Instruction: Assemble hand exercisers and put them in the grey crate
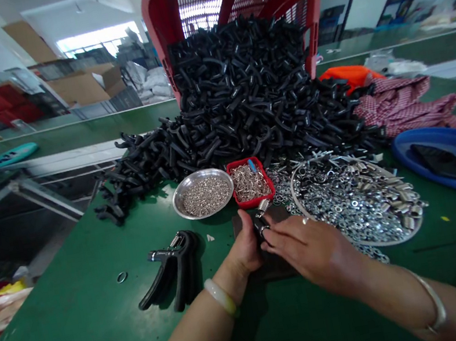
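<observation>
My left hand [247, 247] is closed around a black hand gripper piece [259, 225], with a metal coil spring [263, 206] at its upper end. My right hand [307, 247] meets it from the other side, fingers pinched at the metal ring on the piece; much of the piece is hidden by my fingers. Under both hands lies a dark block [237, 224]. To the left, assembled black hand grippers [177, 261] with a spring lie together on the green table [106, 333]. A loose metal ring [121, 277] is farther left.
A silver bowl of small metal parts [179, 205] and a red tray of pins [272, 189] stand ahead. At right is a round tray [415, 231] of metal fittings, then a blue tray [403, 163]. Black handles [241, 97] spill from a red crate [159, 30].
</observation>
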A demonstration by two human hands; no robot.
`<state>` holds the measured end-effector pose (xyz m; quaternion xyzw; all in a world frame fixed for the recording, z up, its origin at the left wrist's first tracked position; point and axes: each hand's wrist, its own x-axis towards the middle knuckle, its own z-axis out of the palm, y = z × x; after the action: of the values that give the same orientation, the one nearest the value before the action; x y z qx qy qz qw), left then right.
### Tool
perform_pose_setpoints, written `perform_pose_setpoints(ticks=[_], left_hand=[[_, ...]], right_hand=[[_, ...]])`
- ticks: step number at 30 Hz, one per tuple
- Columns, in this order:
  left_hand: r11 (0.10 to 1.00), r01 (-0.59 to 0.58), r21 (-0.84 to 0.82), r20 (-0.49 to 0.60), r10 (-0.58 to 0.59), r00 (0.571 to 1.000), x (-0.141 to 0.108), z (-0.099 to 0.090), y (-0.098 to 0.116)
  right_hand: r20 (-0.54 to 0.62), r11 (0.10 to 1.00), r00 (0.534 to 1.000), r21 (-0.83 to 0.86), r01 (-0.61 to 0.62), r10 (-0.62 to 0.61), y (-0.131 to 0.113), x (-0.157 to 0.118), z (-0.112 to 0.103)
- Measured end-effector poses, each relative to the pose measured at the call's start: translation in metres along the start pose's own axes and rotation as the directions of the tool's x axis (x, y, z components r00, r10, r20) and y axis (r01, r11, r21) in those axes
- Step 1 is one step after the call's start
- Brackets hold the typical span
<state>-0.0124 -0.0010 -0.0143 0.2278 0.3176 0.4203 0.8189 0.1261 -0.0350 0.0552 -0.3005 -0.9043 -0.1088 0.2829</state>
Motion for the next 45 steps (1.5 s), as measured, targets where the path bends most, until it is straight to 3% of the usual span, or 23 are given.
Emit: perform_pose_setpoints(ticks=[3,5,10,13,15,18,19,22,23,24,26,27,28,29,31,33,34,37,41,42,45], left_hand=[[0.975,-0.190,0.117,0.171,0.169,0.971,-0.004,0.003,0.006],[0.956,-0.259,0.135,0.219,0.226,0.949,-0.004,0.004,0.007],[0.954,-0.272,0.127,0.089,0.262,0.961,-0.002,0.005,0.001],[0.934,-0.289,0.209,0.013,0.293,0.956,-0.003,0.007,-0.004],[0.902,-0.307,0.302,-0.064,0.341,0.938,-0.002,0.010,-0.007],[0.864,-0.303,0.402,-0.193,0.404,0.894,-0.001,0.013,-0.009],[0.868,-0.283,0.407,-0.224,0.395,0.891,0.000,0.014,-0.009],[0.906,-0.215,0.364,-0.258,0.320,0.912,-0.001,0.016,-0.007],[0.912,-0.205,0.357,-0.251,0.304,0.919,-0.001,0.016,-0.006],[0.912,-0.203,0.358,-0.241,0.300,0.923,-0.001,0.016,-0.005],[0.908,-0.193,0.371,-0.231,0.292,0.928,-0.001,0.016,-0.003],[0.913,-0.180,0.366,-0.239,0.279,0.930,-0.001,0.016,-0.002],[0.925,-0.165,0.342,-0.255,0.261,0.931,0.000,0.016,-0.001],[0.942,-0.151,0.300,-0.271,0.236,0.933,0.001,0.015,0.000],[0.972,-0.114,0.208,-0.282,0.171,0.944,0.002,0.015,0.002],[0.982,-0.081,0.169,-0.266,0.124,0.956,0.002,0.014,0.002],[0.982,-0.067,0.175,-0.261,0.112,0.959,0.002,0.014,0.002],[0.983,-0.043,0.179,-0.285,0.094,0.954,0.001,0.012,0.001],[0.990,-0.018,0.141,-0.288,0.058,0.956,0.000,0.006,0.002],[0.988,-0.012,0.151,-0.286,0.055,0.957,0.000,0.005,0.002],[0.982,-0.021,0.189,-0.294,0.077,0.953,0.000,0.004,0.001]], right_hand=[[-0.025,0.992,0.994,-0.072,0.100,-0.103,-0.011,-0.004,-0.003],[-0.057,0.994,0.996,-0.086,0.067,-0.072,-0.013,-0.008,0.000],[-0.101,0.992,0.988,-0.019,-0.122,0.120,-0.009,-0.016,0.013],[-0.051,0.971,0.971,0.077,-0.228,0.233,-0.001,-0.015,0.019],[0.017,0.907,0.921,0.168,-0.386,0.389,0.007,-0.014,0.024],[0.148,0.731,0.793,0.318,-0.604,0.591,0.019,-0.013,0.031],[0.185,0.696,0.775,0.349,-0.627,0.605,0.022,-0.014,0.033],[0.248,0.691,0.788,0.381,-0.614,0.564,0.031,-0.015,0.039],[0.317,0.660,0.768,0.391,-0.641,0.557,0.034,-0.016,0.041],[0.427,0.597,0.719,0.402,-0.694,0.549,0.037,-0.016,0.043],[0.664,0.432,0.568,0.383,-0.817,0.485,0.042,-0.015,0.045],[0.722,0.392,0.514,0.354,-0.850,0.464,0.044,-0.013,0.046],[0.714,0.410,0.509,0.330,-0.850,0.481,0.044,-0.012,0.045],[0.641,0.483,0.555,0.310,-0.819,0.530,0.044,-0.010,0.045],[0.402,0.678,0.702,0.229,-0.698,0.588,0.042,-0.008,0.045],[0.313,0.767,0.770,0.163,-0.621,0.556,0.041,-0.006,0.046],[0.353,0.767,0.764,0.167,-0.620,0.541,0.041,-0.006,0.048],[0.514,0.698,0.688,0.218,-0.683,0.513,0.043,-0.007,0.052],[0.381,0.810,0.781,0.124,-0.573,0.495,0.041,-0.007,0.053],[0.381,0.814,0.782,0.115,-0.570,0.494,0.040,-0.007,0.053],[0.553,0.695,0.667,0.204,-0.690,0.500,0.039,-0.006,0.055]])
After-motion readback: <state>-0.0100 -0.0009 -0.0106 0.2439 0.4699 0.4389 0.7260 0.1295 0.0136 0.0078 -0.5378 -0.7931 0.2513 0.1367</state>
